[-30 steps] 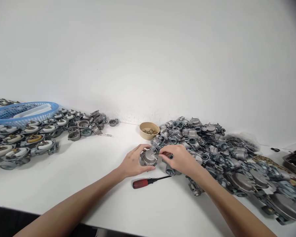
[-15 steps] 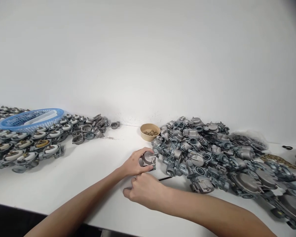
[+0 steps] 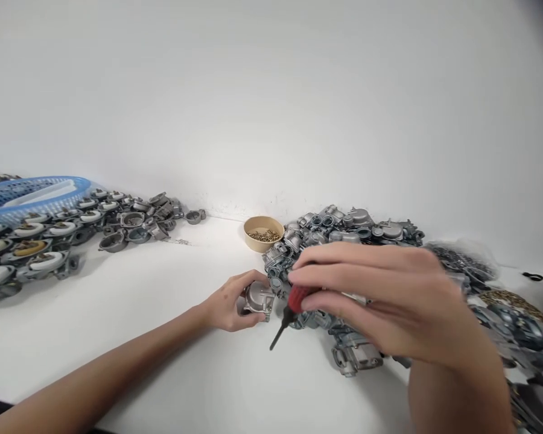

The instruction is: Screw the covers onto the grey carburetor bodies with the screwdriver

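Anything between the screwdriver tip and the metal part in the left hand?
Nothing visible stands between the screwdriver in the right hand and the metal part; only white tabletop shows there. The left hand has its thumb at the part's near side.

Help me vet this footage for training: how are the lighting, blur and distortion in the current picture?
Head view: wall bright mid-frame, upper right corner dark; head view: right grip and red screwdriver look slightly soft; head view: metal parts at lower right look stretched, perhaps by a wide lens.
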`<state>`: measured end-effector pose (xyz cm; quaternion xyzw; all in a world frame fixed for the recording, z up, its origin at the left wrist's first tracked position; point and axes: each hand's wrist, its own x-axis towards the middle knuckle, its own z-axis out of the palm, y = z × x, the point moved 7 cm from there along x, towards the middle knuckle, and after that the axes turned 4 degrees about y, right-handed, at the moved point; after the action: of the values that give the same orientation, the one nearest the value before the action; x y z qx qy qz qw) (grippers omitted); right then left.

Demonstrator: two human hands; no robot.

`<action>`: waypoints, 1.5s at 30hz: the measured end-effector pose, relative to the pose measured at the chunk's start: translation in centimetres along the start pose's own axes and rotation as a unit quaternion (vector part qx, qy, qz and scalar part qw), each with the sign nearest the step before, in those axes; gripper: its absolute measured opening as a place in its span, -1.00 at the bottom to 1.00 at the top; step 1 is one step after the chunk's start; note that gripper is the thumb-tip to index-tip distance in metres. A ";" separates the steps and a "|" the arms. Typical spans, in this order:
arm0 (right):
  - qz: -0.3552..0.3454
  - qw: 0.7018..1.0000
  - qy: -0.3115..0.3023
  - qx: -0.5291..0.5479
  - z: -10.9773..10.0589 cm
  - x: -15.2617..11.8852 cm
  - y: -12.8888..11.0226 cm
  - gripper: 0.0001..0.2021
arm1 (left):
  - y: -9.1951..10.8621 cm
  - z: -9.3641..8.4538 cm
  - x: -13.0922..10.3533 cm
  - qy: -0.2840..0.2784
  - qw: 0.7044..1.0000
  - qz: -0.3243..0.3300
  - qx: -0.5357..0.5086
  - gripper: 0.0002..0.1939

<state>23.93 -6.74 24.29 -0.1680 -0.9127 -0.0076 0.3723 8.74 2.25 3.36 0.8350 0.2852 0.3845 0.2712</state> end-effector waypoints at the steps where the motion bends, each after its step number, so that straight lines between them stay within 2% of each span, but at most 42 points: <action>1: 0.007 1.000 0.020 -0.021 -0.5 -0.1 0.6 -0.88 | 0.0 0.0 -0.1 0.003 1.000 0.009 -0.012 -0.48; 5: 0.024 0.996 0.053 -0.069 -0.5 -0.2 2.9 -0.89 | 0.1 -0.3 -0.6 0.023 0.999 0.036 -0.033 -0.46; 12: 0.045 0.998 0.028 -0.037 1.4 0.2 5.2 -0.89 | 0.4 -0.2 -1.1 0.017 0.998 0.037 -0.043 -0.47; 20: 0.070 0.997 0.020 -0.030 1.9 0.2 5.5 -0.85 | 0.1 -0.1 -1.5 -0.005 0.999 0.014 -0.033 -0.48; 25: 0.042 0.999 0.031 -0.016 1.6 0.2 5.2 -0.86 | 0.4 -0.3 -1.3 0.003 0.999 0.028 -0.040 -0.47; 30: 0.080 0.996 0.035 -0.001 1.3 0.1 5.5 -0.80 | 0.3 -0.2 -1.4 -0.005 0.999 0.028 -0.040 -0.47; 38: 0.073 0.997 0.016 -0.009 1.9 0.2 5.7 -0.83 | 0.4 -0.3 -1.3 -0.001 0.999 0.036 -0.035 -0.48; 45: 0.019 0.999 0.043 -0.015 1.5 0.4 5.2 -0.90 | 0.2 -0.2 -1.4 -0.007 0.999 0.027 -0.034 -0.48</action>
<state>24.27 -1.53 22.89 -0.1901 -0.8923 -0.0217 0.4088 7.82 1.19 2.95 0.8354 0.2470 0.3952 0.2913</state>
